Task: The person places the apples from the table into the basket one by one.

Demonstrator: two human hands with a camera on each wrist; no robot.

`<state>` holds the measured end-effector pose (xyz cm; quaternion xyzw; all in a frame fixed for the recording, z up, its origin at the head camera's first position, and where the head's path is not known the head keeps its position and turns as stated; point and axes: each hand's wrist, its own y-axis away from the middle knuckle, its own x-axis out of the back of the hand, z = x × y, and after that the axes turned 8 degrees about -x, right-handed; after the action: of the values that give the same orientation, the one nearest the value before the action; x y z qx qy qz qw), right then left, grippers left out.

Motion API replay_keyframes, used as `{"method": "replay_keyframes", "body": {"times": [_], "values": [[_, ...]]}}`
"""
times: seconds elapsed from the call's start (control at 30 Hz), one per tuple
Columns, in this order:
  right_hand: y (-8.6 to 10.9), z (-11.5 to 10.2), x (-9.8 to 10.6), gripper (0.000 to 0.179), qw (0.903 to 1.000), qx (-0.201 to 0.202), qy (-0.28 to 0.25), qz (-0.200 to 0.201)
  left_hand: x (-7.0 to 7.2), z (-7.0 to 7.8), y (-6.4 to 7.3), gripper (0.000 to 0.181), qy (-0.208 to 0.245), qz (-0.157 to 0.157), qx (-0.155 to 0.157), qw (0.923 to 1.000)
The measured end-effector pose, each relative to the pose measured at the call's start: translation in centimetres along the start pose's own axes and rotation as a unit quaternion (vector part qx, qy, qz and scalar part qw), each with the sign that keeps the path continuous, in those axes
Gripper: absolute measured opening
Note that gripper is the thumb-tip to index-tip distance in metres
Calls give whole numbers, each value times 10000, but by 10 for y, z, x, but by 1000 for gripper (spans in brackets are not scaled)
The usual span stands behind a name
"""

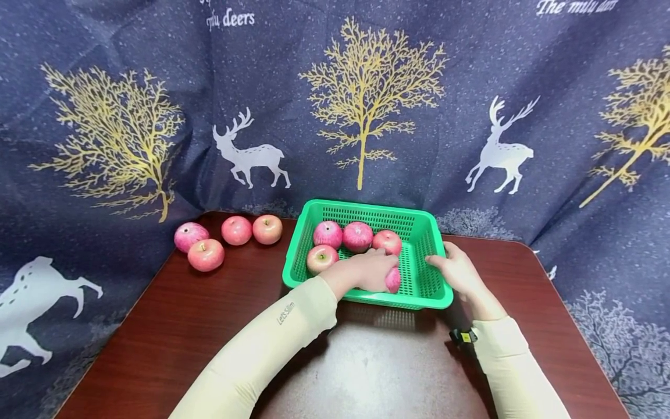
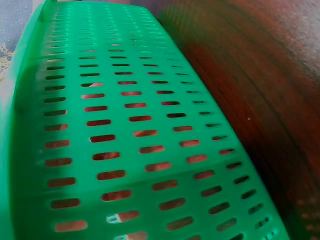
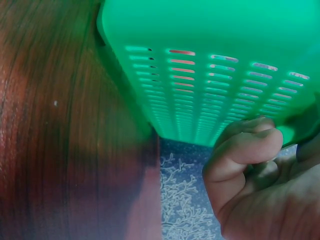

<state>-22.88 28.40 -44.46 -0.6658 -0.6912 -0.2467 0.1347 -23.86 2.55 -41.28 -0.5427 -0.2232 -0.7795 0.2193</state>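
Observation:
A green plastic basket (image 1: 439,256) with slotted walls stands on the table, several red-pink apples (image 1: 358,236) inside it along the back and left. My left hand (image 1: 369,270) reaches over the front rim and grips an apple (image 1: 392,280) low in the basket; the palm hides much of that fruit. At the basket's right end, my right hand (image 1: 460,270) holds the rim, thumb over the top edge. The right wrist view shows curled fingers (image 3: 250,150) against the outer wall. Only the basket's slotted outside (image 2: 125,125) fills the left wrist view, the left hand mostly hidden.
More apples (image 1: 237,230) lie loose at the back left of the brown table (image 1: 173,326). Behind it hangs a dark blue cloth (image 1: 324,169) printed with deer and trees. A dark band with a yellow tag (image 1: 466,337) is at my right wrist.

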Motion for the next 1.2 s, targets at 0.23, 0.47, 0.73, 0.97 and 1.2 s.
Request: {"method": "replay_keyframes", "body": {"times": [0.23,0.47,0.73,0.97,1.2], "values": [[-1,1,1,59,10000,-14,20,-29,-4,-4,0,36,217,-107,88,9997],[0,0,0,59,10000,-8,11,-18,-3,-4,3,46,390,-143,105,9991],[0,-1,0,59,10000,18,81,5,-2,-5,4,45,456,-101,-26,9989],[-1,1,0,60,10000,13,49,-36,-5,-7,4,54,437,-132,49,9989],[-1,1,-1,60,10000,21,8,-27,-6,-8,3,57,407,-129,8,9991]]}}
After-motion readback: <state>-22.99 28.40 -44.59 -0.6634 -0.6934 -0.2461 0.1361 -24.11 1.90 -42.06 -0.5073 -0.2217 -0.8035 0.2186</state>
